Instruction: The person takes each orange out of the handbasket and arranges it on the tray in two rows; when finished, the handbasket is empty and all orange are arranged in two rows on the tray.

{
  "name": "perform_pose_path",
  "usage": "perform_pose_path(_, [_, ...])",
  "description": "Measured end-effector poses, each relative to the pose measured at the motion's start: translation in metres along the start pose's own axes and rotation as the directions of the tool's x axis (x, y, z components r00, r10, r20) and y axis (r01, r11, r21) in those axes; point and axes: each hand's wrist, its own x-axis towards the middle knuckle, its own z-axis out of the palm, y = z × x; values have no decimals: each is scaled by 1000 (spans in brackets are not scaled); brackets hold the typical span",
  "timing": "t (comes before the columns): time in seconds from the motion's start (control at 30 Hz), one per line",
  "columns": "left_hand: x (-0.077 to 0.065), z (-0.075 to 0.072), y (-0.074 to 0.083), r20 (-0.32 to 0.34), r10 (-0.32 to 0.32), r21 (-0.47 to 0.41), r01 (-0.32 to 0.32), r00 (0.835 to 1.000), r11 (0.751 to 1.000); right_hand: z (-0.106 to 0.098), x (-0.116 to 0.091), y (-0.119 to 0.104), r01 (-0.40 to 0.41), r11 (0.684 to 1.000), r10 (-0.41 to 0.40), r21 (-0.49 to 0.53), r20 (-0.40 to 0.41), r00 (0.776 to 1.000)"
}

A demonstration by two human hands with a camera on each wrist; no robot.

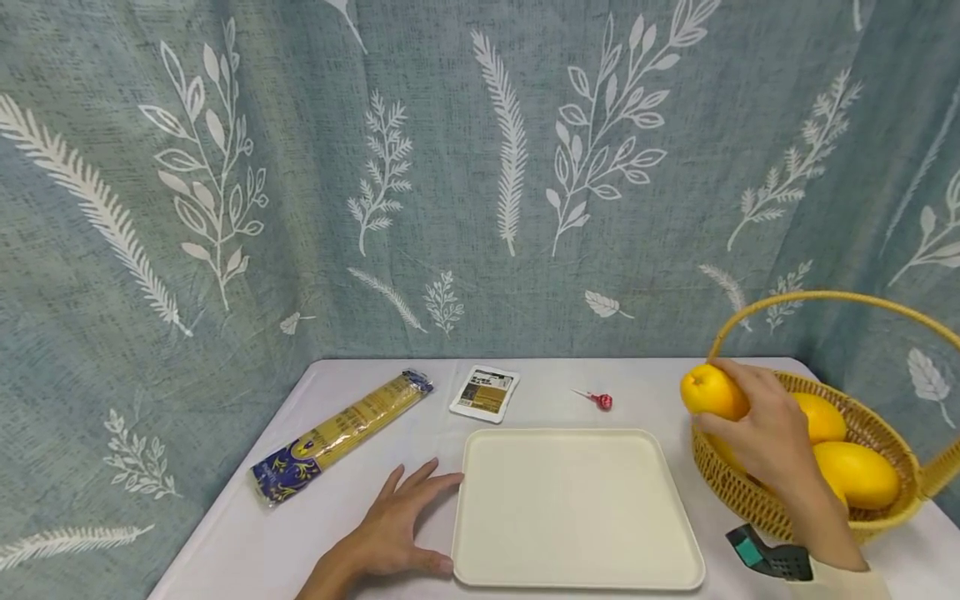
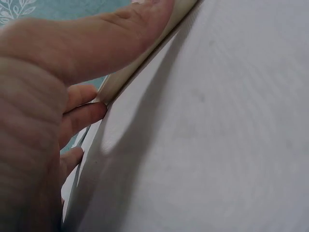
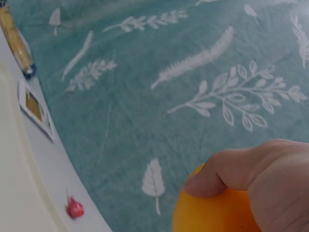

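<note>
My right hand (image 1: 765, 421) grips an orange (image 1: 712, 392) over the left rim of a woven basket (image 1: 720, 475). In the right wrist view the thumb lies across the orange (image 3: 212, 212), and the other fingers are hidden. Behind that hand, several yellow fruits (image 1: 858, 475) lie in the basket. My left hand (image 1: 393, 525) is spread at the left side of a cream tray (image 1: 577, 508), with thumb and index fingertips right at its edge. The left wrist view shows the thumb (image 2: 116, 43) along the tray's rim (image 2: 125, 72).
A long gold-and-blue packet (image 1: 341, 437) lies at the back left. Behind the tray are a small white-and-gold pouch (image 1: 486, 393) and a red lollipop (image 1: 602, 401). The basket's tall handle (image 1: 825, 295) arches above the right hand. A patterned curtain (image 1: 465, 183) hangs behind the table.
</note>
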Motion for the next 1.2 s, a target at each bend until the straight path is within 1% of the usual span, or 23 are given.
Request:
perform_pose_path(0.23, [0,0,1,8,-27,-2,27,1000,1000,21,4,-30,49,996,-51,77,17,999])
perform_pose_path(0.43, [0,-1,2,7,-39,-15,39,999,999,40,6,-54,37,985,-55,168,106,993])
perform_pose_path(0.57, [0,0,2,8,-50,-21,50,999,999,55,7,-67,36,976,-65,213,131,989])
perform_pose_path(0.73, [0,0,1,10,-52,-24,52,999,998,76,8,-77,3,955,-57,295,173,983])
perform_pose_path(0.93, [-1,1,2,17,-62,-28,62,998,998,110,7,-91,-49,914,-37,402,202,979])
perform_pose_path(1.03, [-1,0,2,19,-74,-34,75,997,997,129,6,-100,-77,882,-34,465,226,974])
perform_pose_path(1.2, [-1,-1,2,23,-82,-50,83,996,995,164,0,-108,-117,820,-49,561,272,961])
